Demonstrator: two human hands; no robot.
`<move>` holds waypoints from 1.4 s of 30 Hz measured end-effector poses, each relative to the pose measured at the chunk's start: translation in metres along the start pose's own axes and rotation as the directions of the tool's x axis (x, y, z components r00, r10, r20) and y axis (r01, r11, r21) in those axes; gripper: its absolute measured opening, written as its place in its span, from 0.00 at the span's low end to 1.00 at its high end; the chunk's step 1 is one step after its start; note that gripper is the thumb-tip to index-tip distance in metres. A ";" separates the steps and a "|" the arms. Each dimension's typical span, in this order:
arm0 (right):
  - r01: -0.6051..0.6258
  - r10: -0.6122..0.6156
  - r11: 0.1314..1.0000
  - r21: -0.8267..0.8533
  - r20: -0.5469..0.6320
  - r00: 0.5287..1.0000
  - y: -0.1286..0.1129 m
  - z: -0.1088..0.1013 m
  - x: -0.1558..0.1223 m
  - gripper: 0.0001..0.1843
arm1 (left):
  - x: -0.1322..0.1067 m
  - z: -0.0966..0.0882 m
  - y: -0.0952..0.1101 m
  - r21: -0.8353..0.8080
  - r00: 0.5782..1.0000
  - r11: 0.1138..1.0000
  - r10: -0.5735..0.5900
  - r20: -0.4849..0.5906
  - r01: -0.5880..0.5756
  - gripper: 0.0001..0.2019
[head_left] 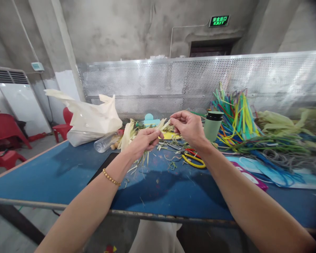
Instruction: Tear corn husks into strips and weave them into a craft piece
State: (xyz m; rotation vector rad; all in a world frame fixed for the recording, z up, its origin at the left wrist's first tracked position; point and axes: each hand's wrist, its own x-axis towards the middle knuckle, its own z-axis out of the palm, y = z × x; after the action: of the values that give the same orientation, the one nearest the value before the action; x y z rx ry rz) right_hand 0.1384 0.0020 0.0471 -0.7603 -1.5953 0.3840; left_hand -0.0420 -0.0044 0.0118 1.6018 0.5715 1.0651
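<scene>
Left hand (145, 140) and right hand (189, 125) pinch a pale, papery strip (162, 125).

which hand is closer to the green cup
Right. The right hand is just left of the green cup in the picture; the left hand is farther left, beyond the right hand.

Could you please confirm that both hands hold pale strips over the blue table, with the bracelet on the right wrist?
Not quite: the head view shows the bracelet on the left wrist. The left hand and right hand do hold pale strips over the blue table.
</scene>
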 end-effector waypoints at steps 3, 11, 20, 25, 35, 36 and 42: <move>-0.011 0.011 1.000 -0.024 0.006 1.000 0.001 -0.003 0.002 0.12 | 0.000 0.000 0.001 0.039 0.999 0.999 0.006 -0.036 -0.004 0.12; 0.090 0.107 0.687 -0.721 0.224 0.969 -0.009 -0.054 0.004 0.10 | 0.005 -0.006 -0.001 0.288 0.983 0.957 0.070 -0.169 -0.019 0.11; 0.342 0.558 0.247 -0.907 0.422 0.715 0.047 -0.076 -0.046 0.11 | 0.006 -0.006 -0.005 0.321 0.979 0.947 0.069 -0.193 -0.004 0.11; 0.309 0.651 0.212 -0.927 0.370 0.663 0.050 -0.066 -0.044 0.13 | 0.006 -0.007 -0.005 0.310 0.981 0.951 0.059 -0.187 0.002 0.11; -0.157 0.691 0.553 -0.818 0.345 0.635 0.076 -0.078 -0.021 0.15 | 0.008 -0.010 -0.009 0.342 0.980 0.940 0.065 -0.191 0.005 0.12; -0.265 0.716 0.578 -0.772 0.323 0.619 0.076 -0.078 -0.020 0.13 | 0.009 -0.010 -0.010 0.349 0.978 0.937 0.065 -0.197 0.008 0.12; -0.734 0.806 0.581 -0.352 0.376 0.458 0.061 -0.064 -0.023 0.21 | 0.010 -0.014 -0.015 0.401 0.975 0.916 0.093 -0.203 -0.004 0.13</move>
State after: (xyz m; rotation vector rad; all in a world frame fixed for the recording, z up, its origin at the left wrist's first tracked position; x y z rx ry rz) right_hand 0.2166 0.0197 0.0021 -1.6202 -1.6666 1.2495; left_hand -0.0469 0.0152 0.0016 1.8690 0.9511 1.2281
